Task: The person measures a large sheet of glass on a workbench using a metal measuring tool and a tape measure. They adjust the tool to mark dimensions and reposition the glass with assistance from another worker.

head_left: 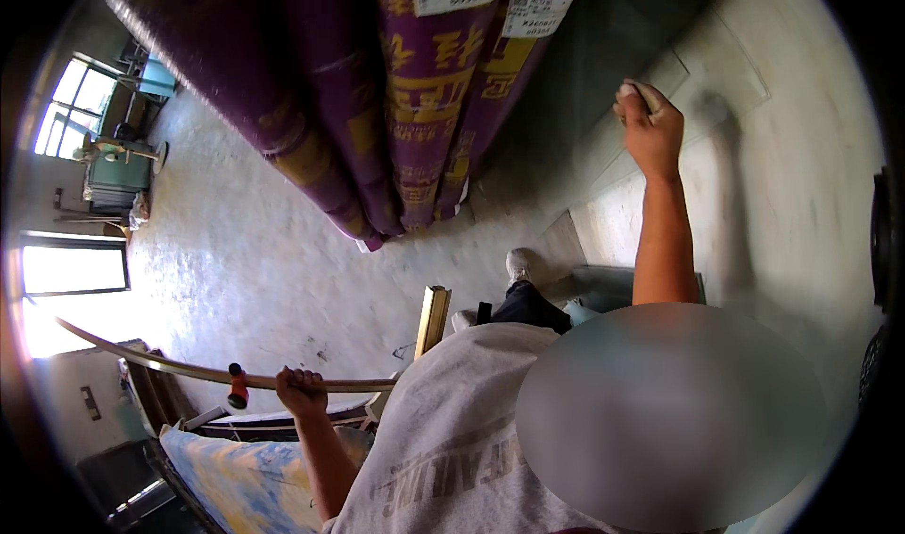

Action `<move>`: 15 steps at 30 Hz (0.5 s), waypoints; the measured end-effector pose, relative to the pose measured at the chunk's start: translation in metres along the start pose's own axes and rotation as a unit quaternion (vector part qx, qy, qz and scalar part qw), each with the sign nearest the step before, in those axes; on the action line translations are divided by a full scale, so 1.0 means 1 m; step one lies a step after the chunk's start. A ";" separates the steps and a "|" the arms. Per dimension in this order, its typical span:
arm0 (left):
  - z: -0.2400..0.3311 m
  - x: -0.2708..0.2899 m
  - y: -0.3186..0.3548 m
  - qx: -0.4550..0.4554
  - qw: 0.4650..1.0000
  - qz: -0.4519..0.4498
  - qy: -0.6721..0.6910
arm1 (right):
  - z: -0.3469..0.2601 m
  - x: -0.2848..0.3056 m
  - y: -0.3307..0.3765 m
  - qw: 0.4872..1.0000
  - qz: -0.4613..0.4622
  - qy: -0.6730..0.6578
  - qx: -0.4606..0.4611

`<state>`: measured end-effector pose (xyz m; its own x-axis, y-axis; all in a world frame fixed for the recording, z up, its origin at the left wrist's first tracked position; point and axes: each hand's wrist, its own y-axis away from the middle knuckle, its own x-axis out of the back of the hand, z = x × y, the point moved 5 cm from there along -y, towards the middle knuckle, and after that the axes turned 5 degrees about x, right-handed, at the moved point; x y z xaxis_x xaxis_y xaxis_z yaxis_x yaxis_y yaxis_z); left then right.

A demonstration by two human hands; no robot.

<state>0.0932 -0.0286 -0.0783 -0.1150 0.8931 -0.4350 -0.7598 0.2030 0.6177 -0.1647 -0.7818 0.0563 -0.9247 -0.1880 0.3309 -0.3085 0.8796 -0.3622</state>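
Note:
My left hand [302, 391] is closed around a long, thin, curved metal strip [170, 364] that runs from the left edge to my chest. A small red-handled tool [238, 389] hangs just left of that hand. My right hand [649, 124] is raised far out to the upper right. Its fingers pinch a small white object [628, 90] against a flat pale sheet [716, 72] that leans on the wall. My grey shirt [443, 440] fills the lower middle of the view.
Several long purple wrapped rolls [424, 110] with yellow print and white labels lean across the top. A gold metal profile [434, 317] stands by my shoe [518, 265]. A blue and yellow patterned sheet [245, 477] lies lower left. Windows [75, 270] and a green machine [118, 171] are at the left.

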 end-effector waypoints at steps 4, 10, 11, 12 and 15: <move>-0.003 -0.001 -0.056 0.022 0.998 -0.049 -0.032 | 0.038 -0.009 0.027 1.000 -0.003 0.011 -0.012; 0.014 -0.008 -0.095 0.020 0.998 0.013 -0.055 | 0.058 -0.027 0.061 0.998 0.009 -0.030 -0.046; 0.015 -0.013 -0.099 0.021 0.998 0.020 -0.058 | 0.057 -0.028 0.065 0.998 0.012 -0.027 -0.050; 0.016 -0.014 -0.101 0.021 0.998 0.027 -0.061 | 0.055 -0.029 0.069 0.998 0.015 -0.023 -0.054; 0.020 -0.015 -0.112 0.021 0.996 0.043 -0.074 | 0.046 -0.034 0.078 0.996 0.027 -0.036 -0.073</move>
<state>0.1929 -0.0566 -0.1276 -0.0799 0.9569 -0.2793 -0.7237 0.1370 0.6764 -0.1676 -0.7270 -0.0235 -0.9540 -0.1656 0.2501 -0.2279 0.9423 -0.2452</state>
